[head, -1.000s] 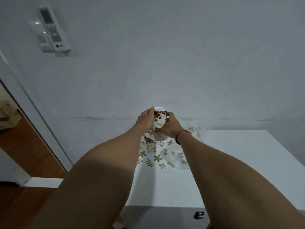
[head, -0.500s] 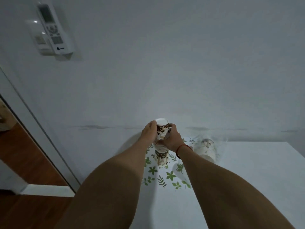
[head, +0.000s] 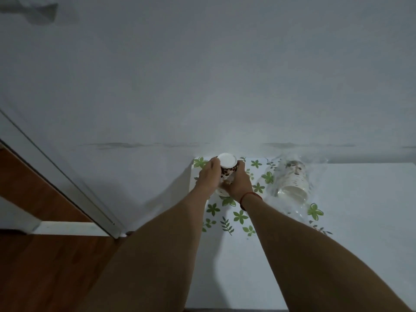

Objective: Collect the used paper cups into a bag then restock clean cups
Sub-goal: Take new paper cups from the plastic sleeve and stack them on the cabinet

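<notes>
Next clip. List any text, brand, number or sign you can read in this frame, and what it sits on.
None can be read.
Cup stack held by the left hand and right hand: brown bean print only, no words.
Bagged cups lying on the table: pattern only, blurred.
Leaf-print mat: no lettering.
Wall device at top left: cropped and blurred, unreadable.

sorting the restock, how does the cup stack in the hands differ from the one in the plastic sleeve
The held cup stack stands upside down, white base up, gripped by the left hand and right hand; the sleeved cup stack lies on its side, mouth toward the camera, untouched. The held one is bare; the other is wrapped in clear plastic. Both are brown-patterned paper cups over the leaf-print mat.
</notes>
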A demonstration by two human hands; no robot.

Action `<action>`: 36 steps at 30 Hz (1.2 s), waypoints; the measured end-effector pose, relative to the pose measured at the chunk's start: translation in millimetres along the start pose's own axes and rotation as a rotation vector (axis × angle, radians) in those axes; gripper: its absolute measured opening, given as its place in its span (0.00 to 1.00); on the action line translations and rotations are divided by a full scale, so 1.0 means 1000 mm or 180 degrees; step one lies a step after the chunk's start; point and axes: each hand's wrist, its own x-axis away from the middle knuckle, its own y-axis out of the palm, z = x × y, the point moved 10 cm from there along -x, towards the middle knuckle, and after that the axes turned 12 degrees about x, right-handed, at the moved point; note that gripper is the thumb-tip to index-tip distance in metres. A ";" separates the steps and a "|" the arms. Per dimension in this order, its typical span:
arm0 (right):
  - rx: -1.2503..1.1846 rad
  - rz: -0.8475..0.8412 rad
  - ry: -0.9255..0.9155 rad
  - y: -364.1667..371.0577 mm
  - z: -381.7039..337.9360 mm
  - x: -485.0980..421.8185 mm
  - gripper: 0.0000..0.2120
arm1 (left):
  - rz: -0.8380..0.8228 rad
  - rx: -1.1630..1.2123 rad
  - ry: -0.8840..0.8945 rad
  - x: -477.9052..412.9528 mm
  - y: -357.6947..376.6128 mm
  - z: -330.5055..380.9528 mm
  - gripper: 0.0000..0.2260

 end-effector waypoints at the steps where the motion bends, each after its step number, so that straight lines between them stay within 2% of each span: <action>1: -0.0050 0.0076 0.0016 0.002 0.003 -0.002 0.30 | 0.0007 0.0015 0.0066 0.001 0.001 0.001 0.23; 5: -0.0226 0.0095 -0.0012 0.009 0.006 -0.004 0.30 | 0.0077 -0.0093 0.0066 -0.005 0.000 -0.001 0.21; 9: 0.0082 -0.0097 -0.0017 0.004 0.008 -0.001 0.31 | 0.0187 -0.0189 0.0061 -0.001 -0.003 0.008 0.20; 11: 0.0483 -0.0097 -0.0116 -0.011 0.012 0.004 0.30 | 0.0238 -0.0268 0.0207 0.003 -0.003 0.020 0.21; 13: 0.1246 -0.0085 -0.0160 -0.030 0.020 0.010 0.32 | 0.0331 -0.0432 0.0351 0.011 0.000 0.034 0.21; 16: 0.2148 0.0118 0.0051 -0.066 0.040 0.019 0.31 | 0.0626 -0.1113 0.0710 0.027 0.008 0.064 0.23; 19: 0.2485 0.0218 0.0186 -0.093 0.058 0.032 0.31 | 0.0737 -0.1600 0.1199 0.043 0.035 0.092 0.23; 22: 0.2521 0.0214 0.0338 -0.115 0.080 0.043 0.32 | 0.0496 -0.1731 0.1476 0.059 0.075 0.101 0.22; 26: 0.2050 0.0049 0.0732 -0.141 0.125 0.060 0.26 | -0.0059 -0.1421 0.0779 0.061 0.128 0.059 0.22; 31: 0.1680 0.0064 0.0682 -0.176 0.160 0.075 0.23 | -0.0462 -0.0733 -0.0428 0.075 0.187 -0.006 0.26; 36: 0.1599 0.0043 0.0415 -0.193 0.176 0.087 0.21 | -0.0800 -0.0367 -0.0712 0.087 0.242 -0.022 0.32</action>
